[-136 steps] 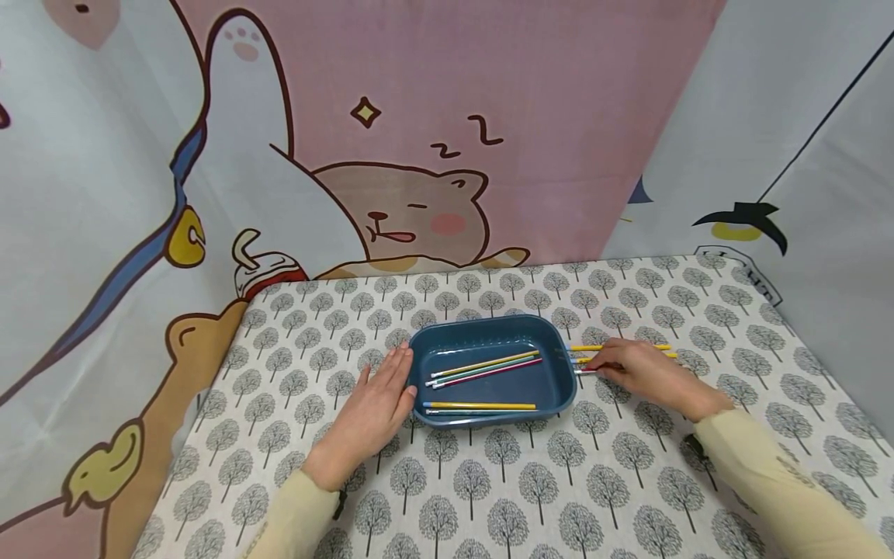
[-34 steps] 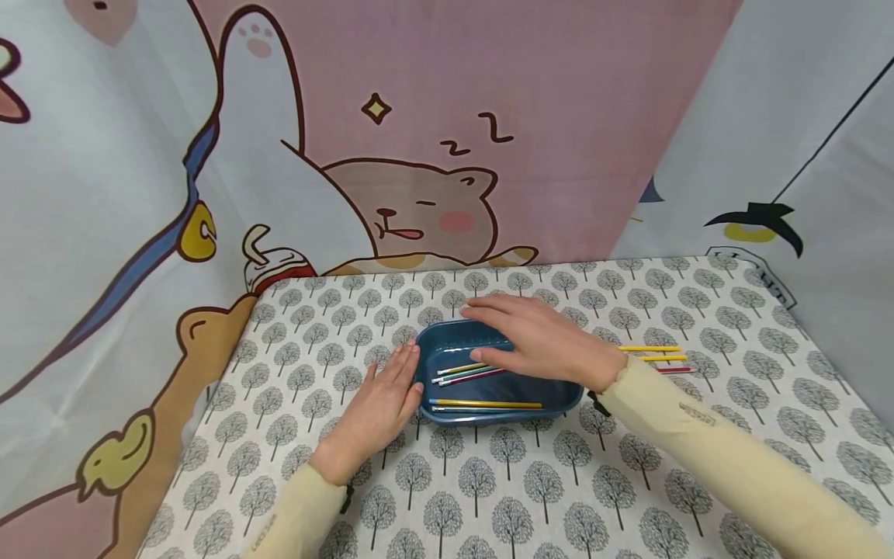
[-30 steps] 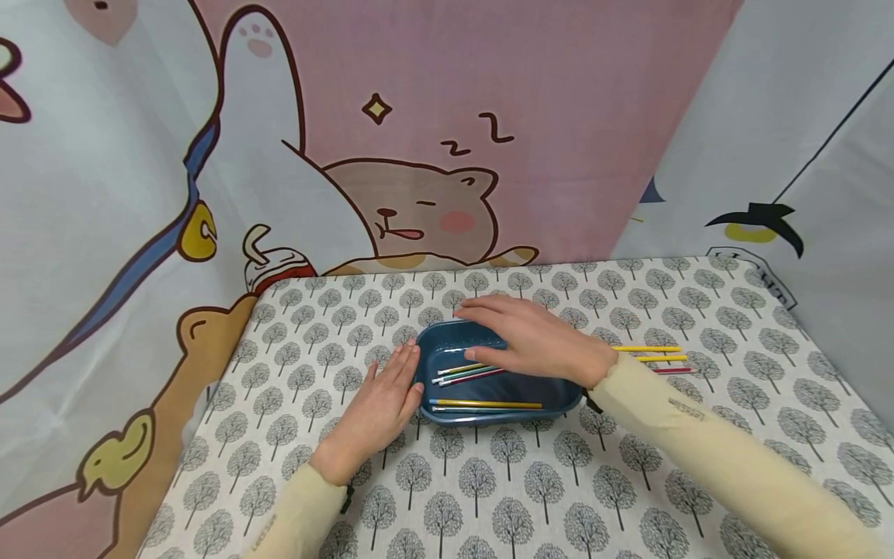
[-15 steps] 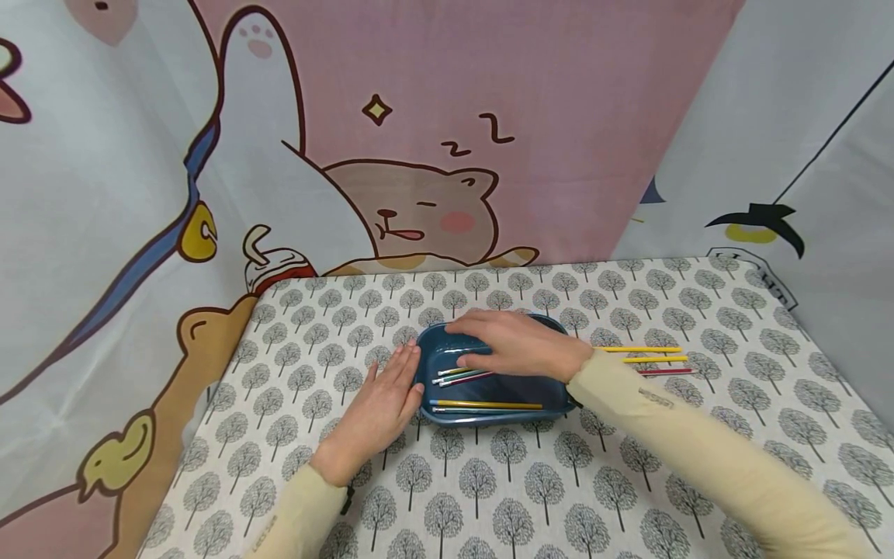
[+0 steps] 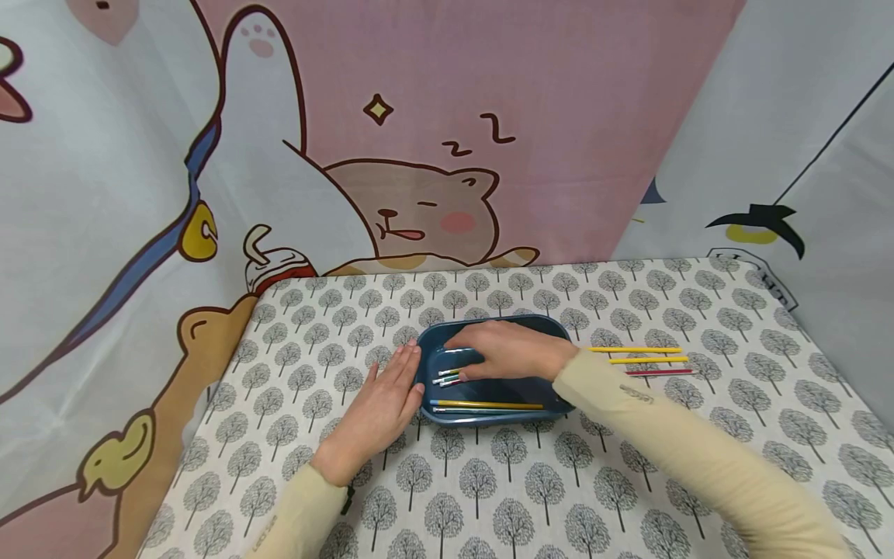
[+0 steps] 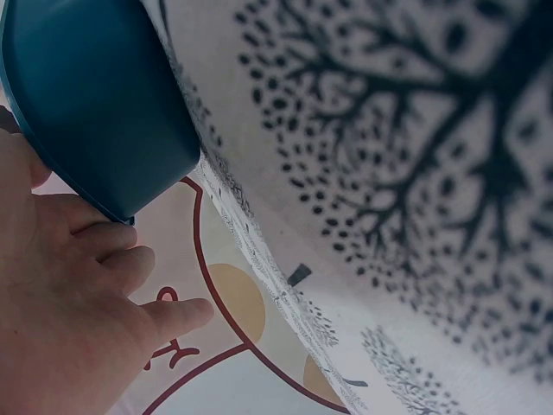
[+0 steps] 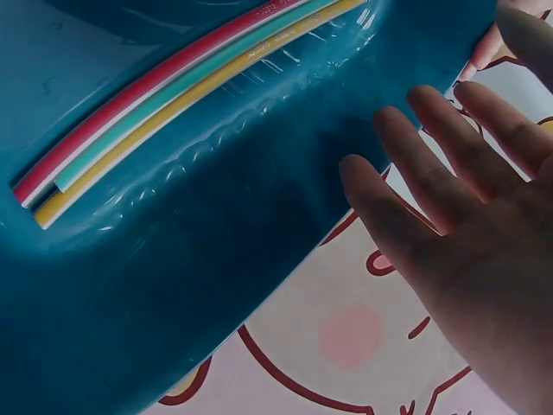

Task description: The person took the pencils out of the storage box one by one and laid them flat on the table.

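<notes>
A dark blue rectangular tray (image 5: 499,421) sits on the table. My left hand (image 5: 370,415) rests its straight fingers against the tray's left side; the left wrist view shows them by the tray wall (image 6: 104,95). My right hand (image 5: 506,349) is over the tray, above three pencils whose ends (image 5: 449,378) show past the thumb. In the right wrist view these are a red, a green and a yellow pencil (image 7: 164,121) lying side by side, apart from the loosely spread fingers (image 7: 432,164). A yellow pencil (image 5: 489,404) and a dark green one lie along the tray's front wall.
Right of the tray, two yellow pencils (image 5: 648,360) and a red pencil (image 5: 660,372) lie on the tree-print tablecloth (image 5: 510,497). A cartoon-printed curtain (image 5: 559,140) hangs behind the table and along its sides.
My right hand has left the pencils on the right, crossed over the tray and come lower towards the three pencils inside. The red pencil outside now lies uncovered. My left hand stays put.
</notes>
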Tool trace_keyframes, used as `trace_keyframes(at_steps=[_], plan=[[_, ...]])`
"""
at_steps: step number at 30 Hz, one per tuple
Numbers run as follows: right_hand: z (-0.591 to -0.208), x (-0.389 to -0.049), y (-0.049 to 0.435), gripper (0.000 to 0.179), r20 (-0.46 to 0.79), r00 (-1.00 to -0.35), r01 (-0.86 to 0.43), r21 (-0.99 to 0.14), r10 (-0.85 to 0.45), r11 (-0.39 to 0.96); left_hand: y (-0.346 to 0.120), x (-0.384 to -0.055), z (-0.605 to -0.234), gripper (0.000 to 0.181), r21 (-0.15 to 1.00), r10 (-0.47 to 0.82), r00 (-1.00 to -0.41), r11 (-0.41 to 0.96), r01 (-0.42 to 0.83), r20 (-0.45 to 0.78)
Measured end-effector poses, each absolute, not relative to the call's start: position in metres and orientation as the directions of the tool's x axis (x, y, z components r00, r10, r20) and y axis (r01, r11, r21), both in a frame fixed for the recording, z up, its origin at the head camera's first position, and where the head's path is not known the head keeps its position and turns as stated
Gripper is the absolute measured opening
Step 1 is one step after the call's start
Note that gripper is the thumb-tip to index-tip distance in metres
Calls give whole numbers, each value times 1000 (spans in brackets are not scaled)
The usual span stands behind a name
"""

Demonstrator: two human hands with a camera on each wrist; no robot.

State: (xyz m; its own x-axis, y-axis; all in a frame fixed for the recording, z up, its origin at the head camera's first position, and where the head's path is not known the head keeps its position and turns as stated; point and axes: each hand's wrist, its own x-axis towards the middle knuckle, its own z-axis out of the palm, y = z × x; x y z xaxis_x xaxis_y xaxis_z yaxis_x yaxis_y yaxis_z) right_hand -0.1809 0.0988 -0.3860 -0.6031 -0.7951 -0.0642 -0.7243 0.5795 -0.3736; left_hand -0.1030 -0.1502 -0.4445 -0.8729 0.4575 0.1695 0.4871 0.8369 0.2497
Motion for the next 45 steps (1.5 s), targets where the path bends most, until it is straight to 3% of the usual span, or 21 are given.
trace_keyframes(at_steps=[18, 45], plan=[[-408, -194, 97, 50, -188, -621, -669, -379, -761, 639, -150, -104, -447, 58, 257, 464, -865, 827, 501, 192], [-426, -195, 95, 26, -130, -596, -712, -370, -792, 596, -149, -104, -446, 58, 256, 455, -871, 833, 490, 187]])
